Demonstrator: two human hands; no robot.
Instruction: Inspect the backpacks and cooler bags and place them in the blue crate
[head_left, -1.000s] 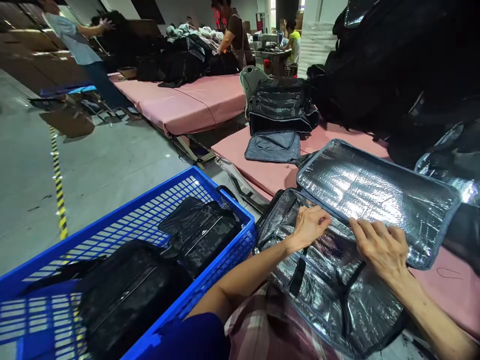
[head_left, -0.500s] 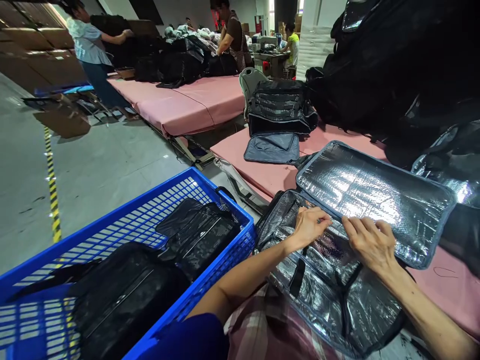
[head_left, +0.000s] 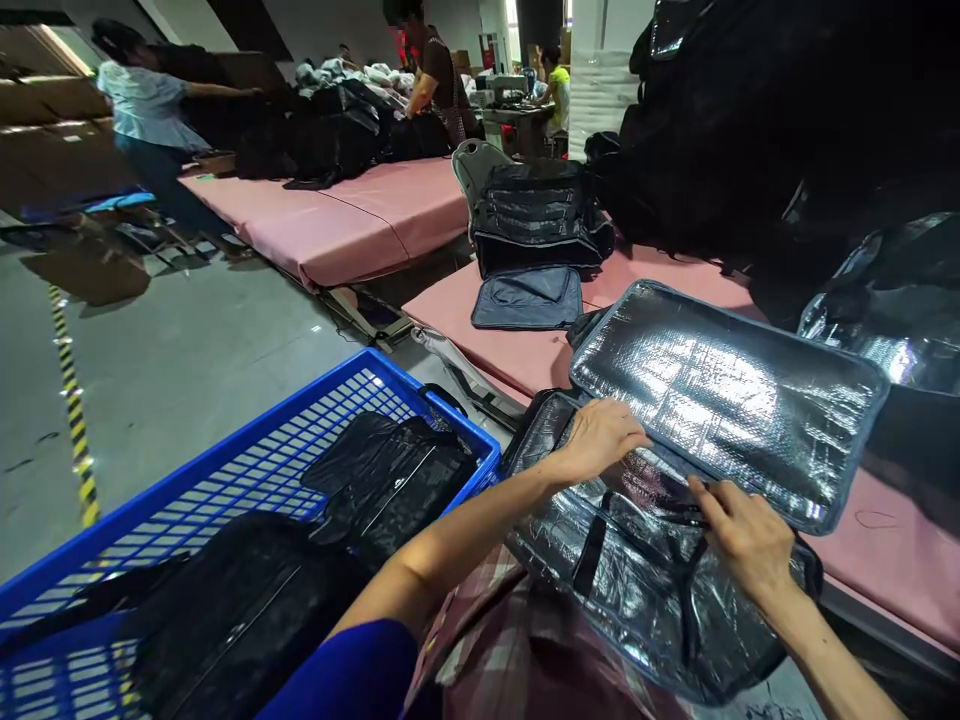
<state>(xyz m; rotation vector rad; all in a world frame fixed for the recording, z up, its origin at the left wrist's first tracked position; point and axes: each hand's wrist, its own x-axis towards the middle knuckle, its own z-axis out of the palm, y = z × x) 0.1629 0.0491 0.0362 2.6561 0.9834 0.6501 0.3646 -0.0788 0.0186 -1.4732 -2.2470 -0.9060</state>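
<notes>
An insulated bag [head_left: 637, 590] with a shiny silver foil lining lies open in front of me, tilted against a plaid apron over my lap. Its foil-lined lid [head_left: 727, 390] is folded back onto the pink table. My left hand [head_left: 602, 440] is closed at the back edge of the opening, by the seam where the lid joins. Lower and to the right, my right hand [head_left: 750, 535] pinches the lining along that same edge. Exactly what lies between the fingertips is partly hidden. Dark straps cross the lining inside.
At the left stands a blue plastic basket [head_left: 277, 445] with black bags [head_left: 225, 610] in it. Another black bag [head_left: 532, 215] rests on the pink table [head_left: 495, 345]. Dark bags pile up at the right [head_left: 750, 150]. Several people work farther back, near another pink table [head_left: 352, 215].
My hands have moved apart along the seam: the left stays at the back edge, and the right has moved lower. The whole view has shifted slightly.
</notes>
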